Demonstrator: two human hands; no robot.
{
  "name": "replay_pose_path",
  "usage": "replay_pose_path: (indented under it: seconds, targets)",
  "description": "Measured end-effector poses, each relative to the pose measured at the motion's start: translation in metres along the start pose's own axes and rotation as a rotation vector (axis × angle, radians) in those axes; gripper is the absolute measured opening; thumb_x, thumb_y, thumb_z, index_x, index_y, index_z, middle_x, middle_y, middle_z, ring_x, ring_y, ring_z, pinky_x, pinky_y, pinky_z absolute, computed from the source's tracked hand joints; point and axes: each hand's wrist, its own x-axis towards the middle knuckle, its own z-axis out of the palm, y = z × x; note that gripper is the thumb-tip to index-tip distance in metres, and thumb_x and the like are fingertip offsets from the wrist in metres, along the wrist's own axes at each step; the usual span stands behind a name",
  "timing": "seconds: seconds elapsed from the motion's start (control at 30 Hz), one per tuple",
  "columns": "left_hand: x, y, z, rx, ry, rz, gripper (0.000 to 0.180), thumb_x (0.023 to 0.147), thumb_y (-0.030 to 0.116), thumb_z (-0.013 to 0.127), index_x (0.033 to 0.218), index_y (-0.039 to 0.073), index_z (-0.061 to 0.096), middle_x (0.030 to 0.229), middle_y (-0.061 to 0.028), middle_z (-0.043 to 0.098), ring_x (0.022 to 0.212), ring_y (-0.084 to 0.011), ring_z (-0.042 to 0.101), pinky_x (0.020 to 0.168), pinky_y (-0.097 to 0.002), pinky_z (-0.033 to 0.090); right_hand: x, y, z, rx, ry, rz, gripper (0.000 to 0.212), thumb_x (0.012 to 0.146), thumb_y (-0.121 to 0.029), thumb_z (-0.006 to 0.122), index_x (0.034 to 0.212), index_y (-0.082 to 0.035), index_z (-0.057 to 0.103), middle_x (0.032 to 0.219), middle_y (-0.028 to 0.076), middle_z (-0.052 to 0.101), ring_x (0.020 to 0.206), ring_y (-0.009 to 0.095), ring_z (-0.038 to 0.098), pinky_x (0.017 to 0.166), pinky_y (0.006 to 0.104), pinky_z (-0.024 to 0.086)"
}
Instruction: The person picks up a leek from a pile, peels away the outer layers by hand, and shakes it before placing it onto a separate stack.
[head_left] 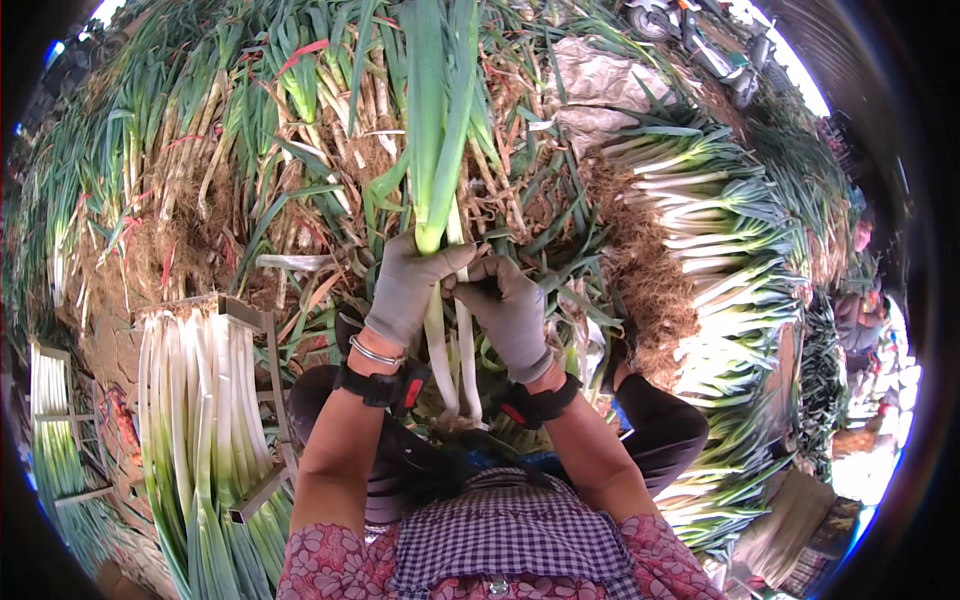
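Observation:
My left hand, in a grey work glove, is closed round two leeks held upright in front of me. Their green leaves point away, and the white stalks hang down toward my lap. My right hand, gloved the same way, pinches at the right-hand stalk just beside the left thumb. Whether a loose layer of leaf is between those fingertips is too small to tell. Trimmed leeks lie in a metal frame to my left, white ends away from me.
Untrimmed leeks with brown roots are heaped across the far side. On the right lies a long row of leeks, roots toward me. Beyond stand a pale crumpled sack and a motorbike. Another framed bundle is at far left.

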Motion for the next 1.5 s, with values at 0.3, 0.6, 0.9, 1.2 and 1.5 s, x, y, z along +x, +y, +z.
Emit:
replay_pose_path:
  seconds: [0.3,0.6,0.9,1.2,1.5]
  targets:
    - [0.002,0.004,-0.002,-0.006,-0.081,-0.050,0.013,0.077,0.011,0.070,0.082,0.000,0.066,0.064,-0.0028,0.059,0.052,-0.0108,0.055,0.049,-0.0246,0.043,0.017,-0.011,-0.035,0.623,-0.339,0.477,0.015,0.081,-0.006,0.069,0.095,-0.006,0.063,0.075,-0.006,0.057,0.065,0.003,0.051,0.058,0.0195,0.041]
    - [0.005,-0.011,0.000,-0.046,0.008,-0.046,0.011,0.079,0.008,0.070,0.081,-0.001,0.066,0.064,-0.0024,0.060,0.052,-0.0110,0.056,0.049,-0.0241,0.044,0.002,0.005,-0.038,0.665,-0.419,0.131,0.017,0.081,-0.001,0.071,0.094,-0.003,0.060,0.097,-0.001,0.062,0.082,0.007,0.055,0.074,0.0233,0.046]
    - [0.015,0.001,-0.015,-0.061,0.239,-0.012,0.012,0.080,0.010,0.071,0.081,0.001,0.063,0.062,-0.0036,0.059,0.047,-0.0127,0.055,0.042,-0.0253,0.044,-0.019,-0.004,-0.071,0.662,-0.306,0.525,0.014,0.088,-0.019,0.067,0.090,-0.007,0.061,0.075,0.000,0.061,0.063,0.007,0.054,0.058,0.0208,0.042]
    - [0.019,0.013,-0.050,-0.169,0.371,0.124,0.010,0.084,0.004,0.067,0.087,-0.004,0.063,0.068,-0.0061,0.059,0.052,-0.0130,0.054,0.047,-0.0248,0.044,-0.081,0.082,-0.165,0.300,-0.374,0.435,0.012,0.085,-0.015,0.064,0.084,-0.003,0.065,0.070,-0.001,0.058,0.062,0.008,0.056,0.055,0.0220,0.044]
    - [0.015,0.017,-0.072,-0.227,0.340,0.185,0.011,0.085,0.007,0.067,0.085,-0.003,0.062,0.066,-0.0072,0.058,0.049,-0.0136,0.053,0.045,-0.0256,0.042,-0.055,0.042,-0.135,-0.304,-0.354,0.286,0.034,0.085,-0.018,0.070,0.117,-0.004,0.066,0.075,0.000,0.064,0.068,0.007,0.058,0.061,0.0224,0.047]
